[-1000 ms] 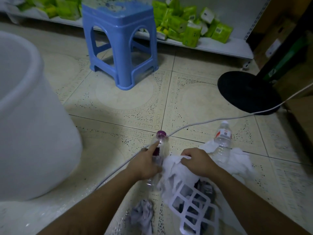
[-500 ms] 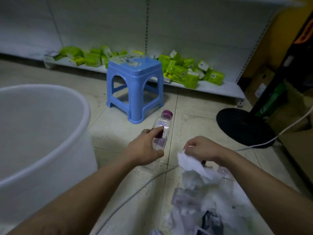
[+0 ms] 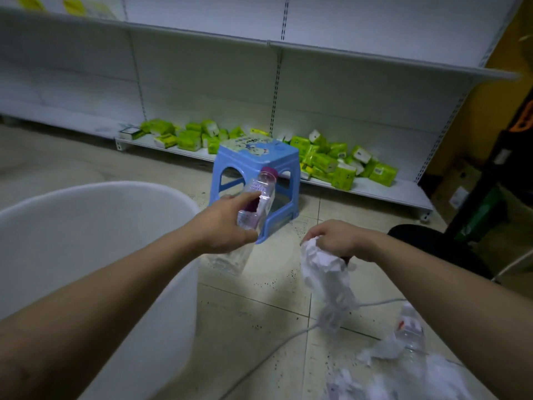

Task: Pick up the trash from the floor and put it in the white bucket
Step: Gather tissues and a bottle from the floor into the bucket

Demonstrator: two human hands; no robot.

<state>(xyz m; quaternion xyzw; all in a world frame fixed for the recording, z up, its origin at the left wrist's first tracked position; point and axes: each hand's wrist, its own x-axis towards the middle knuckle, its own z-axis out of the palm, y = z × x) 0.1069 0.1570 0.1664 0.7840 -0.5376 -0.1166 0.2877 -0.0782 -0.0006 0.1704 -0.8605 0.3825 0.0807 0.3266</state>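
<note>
I see the clear bottle [image 3: 257,202] gripped in my left hand [image 3: 223,225], at 3 o'clock of the white bucket [image 3: 161,194] rim; my right hand [image 3: 336,238] pinches crumpled paper [image 3: 324,268]. The dangling paper may snag the white cable [image 3: 375,302] below.

Two bottles [image 3: 257,202] [image 3: 411,332], one bucket [image 3: 95,226], one stool [image 3: 255,168], perhaps three paper wads [image 3: 323,264].
</note>
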